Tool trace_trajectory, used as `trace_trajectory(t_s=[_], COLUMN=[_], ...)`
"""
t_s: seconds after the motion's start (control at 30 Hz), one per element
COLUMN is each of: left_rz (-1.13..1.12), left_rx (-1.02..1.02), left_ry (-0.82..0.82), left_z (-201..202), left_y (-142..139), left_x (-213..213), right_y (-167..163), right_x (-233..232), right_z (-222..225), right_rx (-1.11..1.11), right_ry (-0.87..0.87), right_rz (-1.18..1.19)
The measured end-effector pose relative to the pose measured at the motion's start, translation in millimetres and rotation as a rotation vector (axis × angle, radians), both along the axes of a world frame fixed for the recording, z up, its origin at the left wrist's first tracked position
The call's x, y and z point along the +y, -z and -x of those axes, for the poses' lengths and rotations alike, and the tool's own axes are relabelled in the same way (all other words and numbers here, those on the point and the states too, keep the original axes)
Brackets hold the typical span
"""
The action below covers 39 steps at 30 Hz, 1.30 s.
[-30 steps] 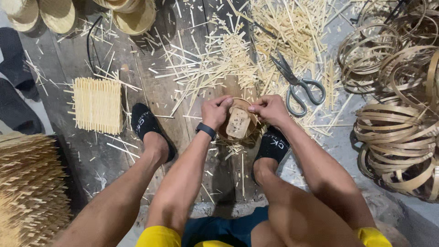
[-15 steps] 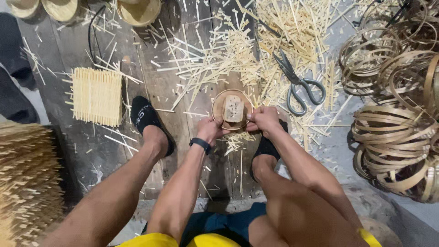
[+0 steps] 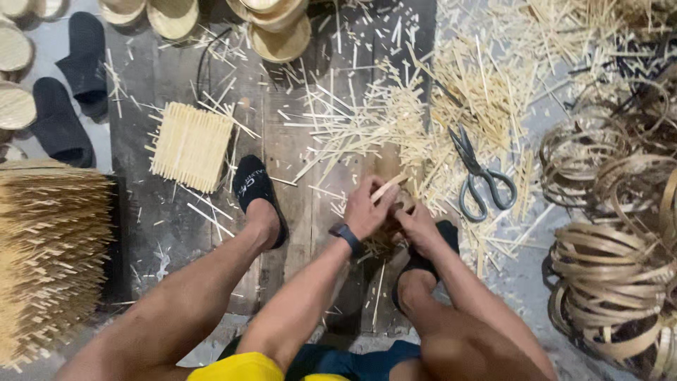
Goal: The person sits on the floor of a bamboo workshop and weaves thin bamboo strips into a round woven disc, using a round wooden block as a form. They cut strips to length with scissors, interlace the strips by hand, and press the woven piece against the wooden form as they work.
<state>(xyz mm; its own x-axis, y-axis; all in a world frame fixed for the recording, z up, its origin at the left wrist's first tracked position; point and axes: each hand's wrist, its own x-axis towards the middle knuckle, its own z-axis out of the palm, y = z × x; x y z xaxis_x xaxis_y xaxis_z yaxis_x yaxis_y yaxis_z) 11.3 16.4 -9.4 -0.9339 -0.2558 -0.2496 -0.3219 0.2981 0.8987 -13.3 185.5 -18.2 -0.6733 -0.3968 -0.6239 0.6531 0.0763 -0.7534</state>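
The person sits low over a dark plank floor (image 3: 296,155), knees spread, both forearms reaching forward and meeting between the feet. The left hand (image 3: 367,206) lies palm down, wrist bent slightly, with a dark watch band (image 3: 345,236) at the wrist; its fingers curl over a small round bamboo piece (image 3: 400,204) and pinch a pale bamboo strip (image 3: 386,188) that juts up and to the right from the fingertips. The right hand (image 3: 417,224) comes in from below and right, fingers clenched against the lower edge of the same round piece, touching the left hand. Most of the round piece is hidden under both hands, so its shape cannot be told exactly. It sits on the planks just ahead of the right foot in a black slipper (image 3: 423,261).

The left foot, also in a black slipper (image 3: 255,189), rests flat on the planks, well apart from the hands. A flat mat of aligned bamboo sticks (image 3: 190,144) lies just beyond it to the left. Grey-handled scissors (image 3: 479,180) lie closed on the floor near the hands, to their right, amid loose bamboo slivers (image 3: 465,92). Coiled bamboo hoops (image 3: 620,261) are heaped at the far right. A thick stack of stick bundles (image 3: 46,261) fills the left edge. Shallow woven lids (image 3: 282,39) sit along the top.
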Motion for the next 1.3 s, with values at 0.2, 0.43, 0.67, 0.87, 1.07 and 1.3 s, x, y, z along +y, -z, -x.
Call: trace_trajectory(t_s=[0.2, 0.43, 0.67, 0.87, 1.07, 1.3], left_rz=[0.019, 0.005, -0.872, -0.6, -0.467, -0.317], left_rx=[0.056, -0.281, 0.151, -0.154, -0.749, -0.214], left_ry=[-0.025, -0.194, -0.717, -0.416, -0.048, -0.194], left_z=[12, 32, 159, 147, 24, 17], left_y=[14, 53, -24, -10, 43, 48], left_x=[-9, -86, -208, -179, -41, -57], right_y=[17, -14, -24, -14, -13, -2], right_x=[-7, 16, 28, 19, 12, 2], right_z=[-3, 12, 15, 9, 15, 26], right_rx=[0.192, 0.05, -0.07, -0.064, -0.128, 0.16], right_ry=[0.124, 0.163, 0.334, 0.313, 0.135, -0.133], right_rz=[-0.135, 0.282, 0.286, 0.25, 0.309, -0.483])
